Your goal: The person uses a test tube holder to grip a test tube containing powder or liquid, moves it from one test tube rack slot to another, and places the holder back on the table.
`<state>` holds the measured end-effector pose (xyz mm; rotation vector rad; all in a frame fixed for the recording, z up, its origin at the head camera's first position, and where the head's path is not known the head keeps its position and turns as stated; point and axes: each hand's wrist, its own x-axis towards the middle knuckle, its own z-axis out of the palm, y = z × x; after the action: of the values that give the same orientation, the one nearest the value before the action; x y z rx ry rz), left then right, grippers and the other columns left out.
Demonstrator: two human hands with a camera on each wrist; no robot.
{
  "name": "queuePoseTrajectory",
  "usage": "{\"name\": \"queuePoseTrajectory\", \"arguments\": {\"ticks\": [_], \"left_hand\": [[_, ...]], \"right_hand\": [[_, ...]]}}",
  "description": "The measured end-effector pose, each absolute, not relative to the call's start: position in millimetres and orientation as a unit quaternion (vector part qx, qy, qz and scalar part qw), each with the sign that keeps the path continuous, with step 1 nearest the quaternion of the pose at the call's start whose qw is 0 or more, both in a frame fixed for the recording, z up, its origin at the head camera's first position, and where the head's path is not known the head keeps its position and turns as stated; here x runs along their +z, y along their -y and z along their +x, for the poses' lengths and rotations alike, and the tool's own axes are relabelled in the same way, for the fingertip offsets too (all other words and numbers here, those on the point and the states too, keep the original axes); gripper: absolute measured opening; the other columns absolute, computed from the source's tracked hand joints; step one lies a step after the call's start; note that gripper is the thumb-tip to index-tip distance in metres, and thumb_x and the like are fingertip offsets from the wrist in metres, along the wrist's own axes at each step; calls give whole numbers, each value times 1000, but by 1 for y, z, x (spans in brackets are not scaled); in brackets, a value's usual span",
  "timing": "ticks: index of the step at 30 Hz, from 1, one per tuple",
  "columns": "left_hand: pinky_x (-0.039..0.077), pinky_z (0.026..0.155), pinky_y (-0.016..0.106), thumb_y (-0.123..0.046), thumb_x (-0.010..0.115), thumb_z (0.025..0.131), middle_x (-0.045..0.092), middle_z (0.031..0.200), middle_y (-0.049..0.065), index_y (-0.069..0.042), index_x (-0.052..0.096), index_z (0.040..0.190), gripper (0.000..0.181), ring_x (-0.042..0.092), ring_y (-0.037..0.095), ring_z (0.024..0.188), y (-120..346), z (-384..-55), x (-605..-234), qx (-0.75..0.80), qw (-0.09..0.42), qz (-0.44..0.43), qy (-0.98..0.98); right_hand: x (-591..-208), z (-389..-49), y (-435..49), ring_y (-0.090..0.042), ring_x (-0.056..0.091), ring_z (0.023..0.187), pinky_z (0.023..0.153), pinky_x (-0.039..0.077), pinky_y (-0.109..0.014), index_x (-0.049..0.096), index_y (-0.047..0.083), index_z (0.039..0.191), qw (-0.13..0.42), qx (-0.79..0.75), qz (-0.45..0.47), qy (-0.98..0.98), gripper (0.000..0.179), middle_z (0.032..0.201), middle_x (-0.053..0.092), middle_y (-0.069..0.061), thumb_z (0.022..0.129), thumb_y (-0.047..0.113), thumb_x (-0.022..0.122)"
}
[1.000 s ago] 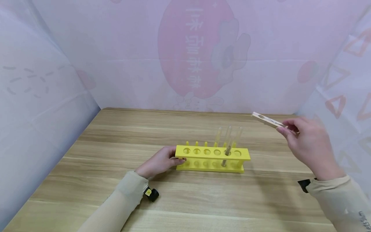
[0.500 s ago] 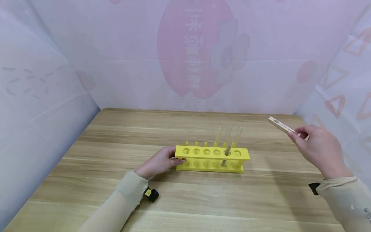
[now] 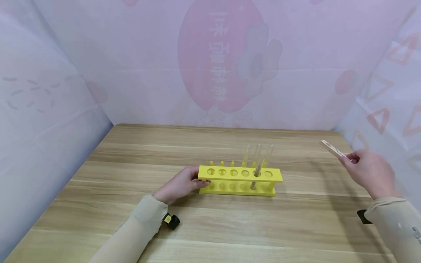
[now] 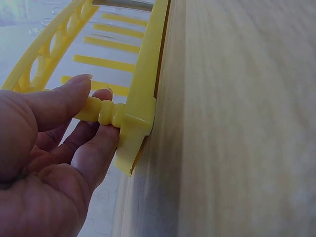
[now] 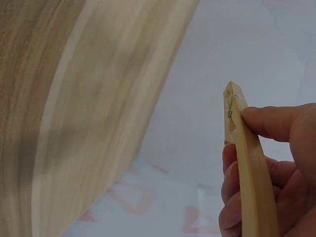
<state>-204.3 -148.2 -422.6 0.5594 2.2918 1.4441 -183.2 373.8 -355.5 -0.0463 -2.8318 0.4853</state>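
My left hand [image 3: 179,185] grips the left end of a yellow test tube rack [image 3: 240,178]; in the left wrist view its thumb and fingers close round the ridged end post [image 4: 104,111]. One test tube [image 3: 257,170] stands in a hole near the rack's right end. Behind it, clear glass tubes [image 3: 269,154] rise from the back pegs on the right. Off to the right, above the table, my right hand [image 3: 371,171] pinches a wooden test tube holder [image 3: 333,149], whose metal spring shows in the right wrist view.
The rack rests on a wood-grain table [image 3: 204,226]. A pale printed backdrop [image 3: 141,84] rises along the back edge, with white printed sheets [image 3: 381,109] on both sides. A small black device [image 3: 171,221] sits at the left wrist.
My right hand has carried the wooden test tube holder right and downward, away from the rack. The left hand and the rack stay in place.
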Motion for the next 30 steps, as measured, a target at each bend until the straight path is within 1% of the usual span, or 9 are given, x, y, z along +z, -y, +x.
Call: {"name": "queuePoseTrajectory", "arguments": {"ticks": [4,8,10,14,16,20,24,26,30], "left_hand": [[51,85,35,-13,68,95,68,115,-2,-18,68,116,22,62,17,107,148,-204,-422,513,187,197,-814],[51,86,35,-13,68,95,68,115,-2,-18,67,116,22,61,17,107,148,-204,-422,513,188,195,-815],[51,86,35,-12,68,95,68,115,-2,-18,67,116,22,61,17,107,148,-204,-421,513,188,195,-815],[51,86,34,-12,68,95,68,115,-2,-17,67,117,22,62,16,107,148,-204,-422,514,187,198,-813],[51,86,34,-12,68,95,68,115,-2,-17,67,117,22,62,16,107,148,-204,-422,515,187,198,-813],[51,86,34,-13,68,95,68,115,-3,-17,67,117,23,62,16,107,148,-204,-423,514,186,200,-814],[51,85,34,-13,68,95,68,115,-3,-18,67,118,23,61,17,107,148,-204,-422,512,185,200,-814],[51,85,34,-13,68,95,68,114,-3,-18,67,117,23,61,17,107,148,-204,-422,513,185,198,-814],[51,84,34,-12,68,95,68,114,-1,-16,67,116,22,61,18,105,148,-204,-422,515,184,195,-814]], "right_hand": [[-366,-187,-380,-27,59,67,50,37,-32,70,2,97,120,179,-32,976,37,80,70,-10,95,38,63],[-377,-193,-386,-26,57,65,48,36,-32,70,1,97,95,177,-46,978,37,77,69,-9,94,37,61],[-383,-196,-388,-28,58,65,48,37,-33,70,0,95,87,177,-51,979,36,78,69,-11,93,35,61],[-392,-199,-389,-36,61,70,53,39,-38,71,-2,93,72,185,-63,978,35,83,69,-18,92,33,62],[-396,-199,-389,-36,61,71,54,39,-38,71,0,90,64,188,-69,978,35,83,69,-18,92,34,63],[-402,-199,-390,-32,59,67,52,39,-35,72,2,83,55,185,-76,978,35,77,68,-13,91,35,64],[-404,-200,-393,-32,59,66,52,40,-36,71,-1,83,36,182,-75,980,34,77,68,-15,89,32,66],[-404,-200,-393,-31,59,65,52,40,-37,71,-2,81,22,185,-73,980,33,75,67,-14,87,30,67],[-406,-199,-392,-26,55,56,49,40,-36,65,3,66,-16,193,-76,978,34,61,61,-6,86,31,66]]}}
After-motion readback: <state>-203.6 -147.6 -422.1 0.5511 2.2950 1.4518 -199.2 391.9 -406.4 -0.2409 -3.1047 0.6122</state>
